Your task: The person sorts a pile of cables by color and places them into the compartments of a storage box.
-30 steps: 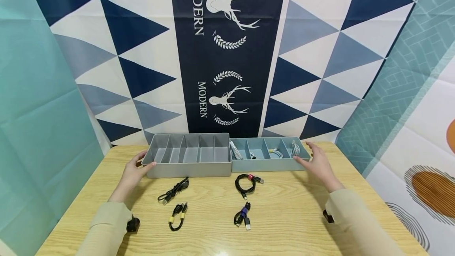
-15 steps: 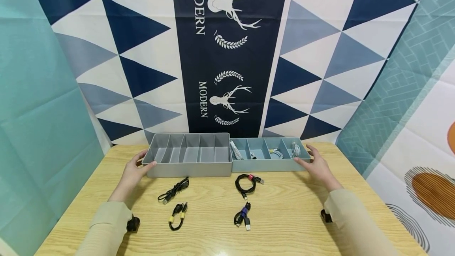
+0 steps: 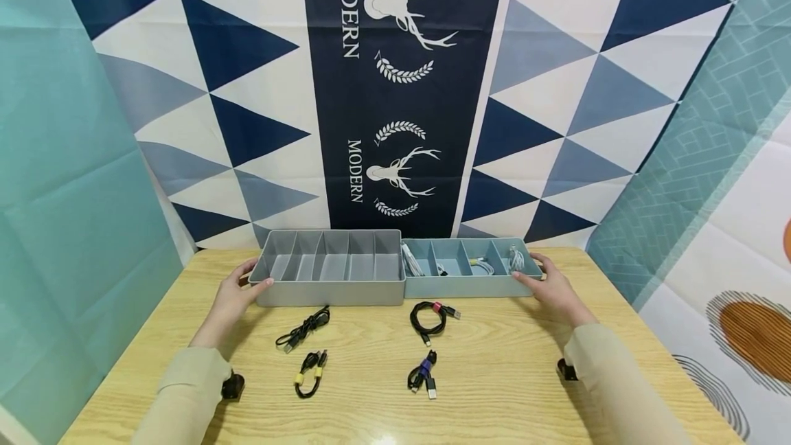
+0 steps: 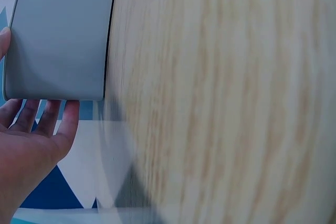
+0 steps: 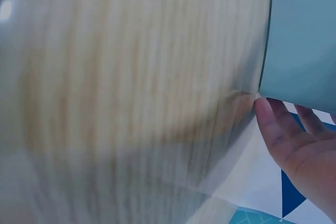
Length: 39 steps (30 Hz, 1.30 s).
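Observation:
A grey divided organizer box (image 3: 330, 292) stands at the back of the table, end to end with a lower blue divided organizer box (image 3: 469, 286). My left hand (image 3: 231, 297) is at the grey box's left end, thumb on the front rim and fingertips against the end wall. At the blue box's right end, my right hand (image 3: 553, 290) has its thumb at the front rim and its other fingers along the end. The grey box's compartments are bare. White cables lie in the blue one, including a coil (image 3: 516, 259) at the right end and one with a yellow tie (image 3: 481, 266).
Several black cables lie in front of the boxes: a bundled one (image 3: 303, 328), one with yellow ties (image 3: 310, 373), one with a red tie (image 3: 428, 319) and one with a purple tie (image 3: 423, 372). A patterned cloth (image 3: 272, 74) hangs behind the table.
The right hand's fingers have come slightly closer to the blue box's end. The head view has shifted a little. The left hand, boxes and cables otherwise keep their places.

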Tool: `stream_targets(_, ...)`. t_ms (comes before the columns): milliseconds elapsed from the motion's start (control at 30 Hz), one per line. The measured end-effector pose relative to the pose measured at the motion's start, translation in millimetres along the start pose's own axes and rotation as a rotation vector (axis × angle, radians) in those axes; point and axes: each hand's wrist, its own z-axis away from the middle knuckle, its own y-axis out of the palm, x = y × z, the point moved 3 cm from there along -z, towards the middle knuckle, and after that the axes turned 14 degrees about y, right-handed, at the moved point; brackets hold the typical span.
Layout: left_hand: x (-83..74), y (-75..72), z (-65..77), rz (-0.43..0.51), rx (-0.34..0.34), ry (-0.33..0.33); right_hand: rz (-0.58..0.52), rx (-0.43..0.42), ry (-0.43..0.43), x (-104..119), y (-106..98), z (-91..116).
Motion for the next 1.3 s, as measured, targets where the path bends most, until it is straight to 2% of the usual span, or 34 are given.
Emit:
stream_targets(200, -2.0, -1.8, 0.3, -0.009, -0.004, 0.014, -0.056, 0.084, 0.030, 2, 1, 1)
stream_targets(433, -8.6, -4.3, 3.1, -0.051, -0.012, 0.015, -0.071, 0.093, 0.031, 4, 2, 1)
stream_targets(567, -15.5, -6.3, 4.3, -0.124, -0.042, 0.050, -0.094, 0.102, 0.024, 5, 3, 1)
stream_targets(833, -30.8, -8.7, 18.0, -0.269, -0.055, 0.135, -0.098, 0.123, 0.055, 3, 2, 1)
stream_targets(1133, -44.5, -9.2, 31.6, -0.351, -0.027, 0.183, -0.082, 0.124, 0.070, 2, 0, 2)
stream_targets(1300, -54.6, -4.4, 41.0, -0.382, -0.009, 0.230, -0.076, 0.114, 0.075, 1, -1, 3)
